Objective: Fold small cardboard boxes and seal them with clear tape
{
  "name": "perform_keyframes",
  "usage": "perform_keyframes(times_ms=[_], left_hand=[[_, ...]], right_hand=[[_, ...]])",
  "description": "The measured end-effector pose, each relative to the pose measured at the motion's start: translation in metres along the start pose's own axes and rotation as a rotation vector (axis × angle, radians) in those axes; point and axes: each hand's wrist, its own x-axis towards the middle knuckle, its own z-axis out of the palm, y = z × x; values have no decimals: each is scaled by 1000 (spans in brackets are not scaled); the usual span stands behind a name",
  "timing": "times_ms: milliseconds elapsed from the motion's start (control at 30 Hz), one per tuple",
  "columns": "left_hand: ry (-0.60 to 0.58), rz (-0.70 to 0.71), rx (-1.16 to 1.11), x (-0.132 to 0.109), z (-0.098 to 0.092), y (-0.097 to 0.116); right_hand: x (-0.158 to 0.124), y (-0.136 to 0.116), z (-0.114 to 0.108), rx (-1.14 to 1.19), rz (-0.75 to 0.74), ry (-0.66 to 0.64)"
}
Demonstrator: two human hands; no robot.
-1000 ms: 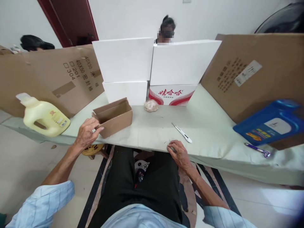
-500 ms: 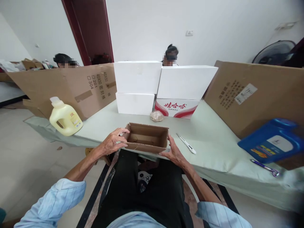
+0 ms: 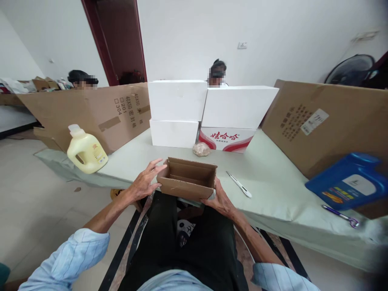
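Observation:
A small open-topped cardboard box is at the table's near edge, above my lap, slightly tilted so its front wall shows. My right hand grips the box's right end, thumb at the front lower corner and fingers partly hidden behind the side. At the left end, my left hand has its fingers spread, the tips at or beside the box's edge. The inside of the box shows bare brown cardboard. A white utility knife lies right of the box. Behind the box sits a clear crumpled plastic lump.
White boxes stand stacked at the back, one with red print. Large cardboard panels flank the table. A yellow jug is left; a blue bottle and a purple-handled tool are right. Two people sit beyond.
The box has tipped a little, showing more of its front wall. My left fingers have loosened and spread at its left end, while my right hand keeps its grip. The view shifted slightly.

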Motion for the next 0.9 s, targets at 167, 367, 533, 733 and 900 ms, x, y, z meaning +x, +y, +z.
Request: perform_keyframes(times_ms=[167, 367, 533, 733, 900], left_hand=[[121, -210, -68, -24, 36, -21], [-46, 5, 153, -59, 75, -19], [-86, 203, 259, -47, 66, -4], [-116, 165, 43, -17, 41, 12], [-118, -64, -167, -10, 23, 20]], right_hand=[[-7, -2, 2, 124, 44, 4], [-12, -6, -9, 378, 373, -11], [-7, -31, -36, 563, 671, -194], [5, -54, -67, 613, 837, -411], [23, -57, -81, 512, 814, -500]])
